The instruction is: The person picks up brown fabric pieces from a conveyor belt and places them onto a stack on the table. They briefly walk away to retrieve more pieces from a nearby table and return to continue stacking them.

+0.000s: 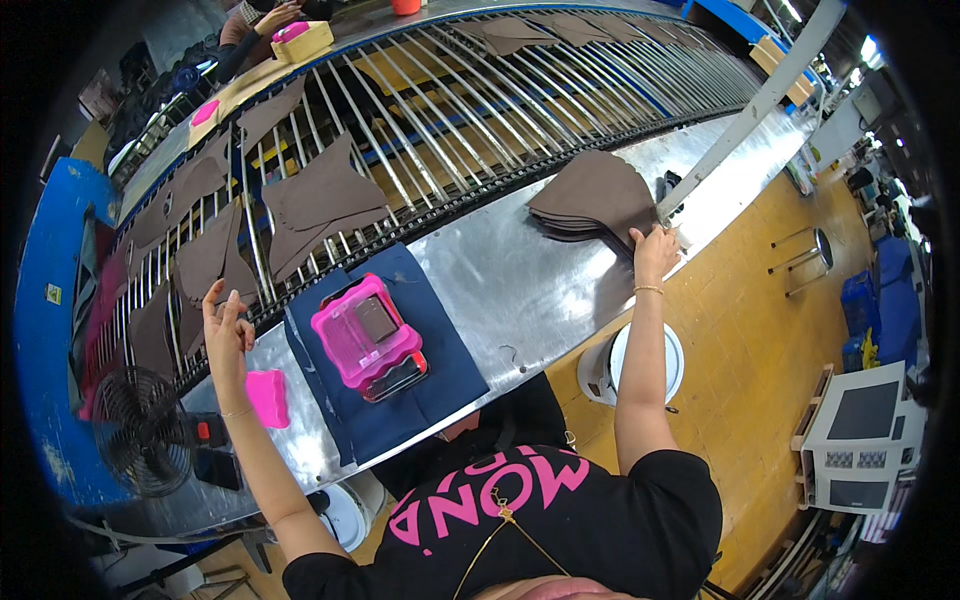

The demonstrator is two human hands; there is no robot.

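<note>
My left hand [228,325] is raised with its fingers spread and nothing in it, beside brown, leather-like cut pieces [208,250] on the roller conveyor. At the right, my right hand [656,254] grips the near right corner of a stack of similar brown pieces [598,192] on the metal table; its fingertips are partly hard to make out. Between my arms, a pink plastic case [352,335] with a dark square piece on it rests on a dark blue sheet [440,370]. Left of the sheet lies a flat pink piece [268,397].
The conveyor [440,120] carries more brown pieces [325,200]. A slanted grey pole [750,100] stands beside the stack. A black fan [145,430] is at the left, a white bucket [650,365] below the table edge. Across the conveyor, a person [240,35] works near a pink item.
</note>
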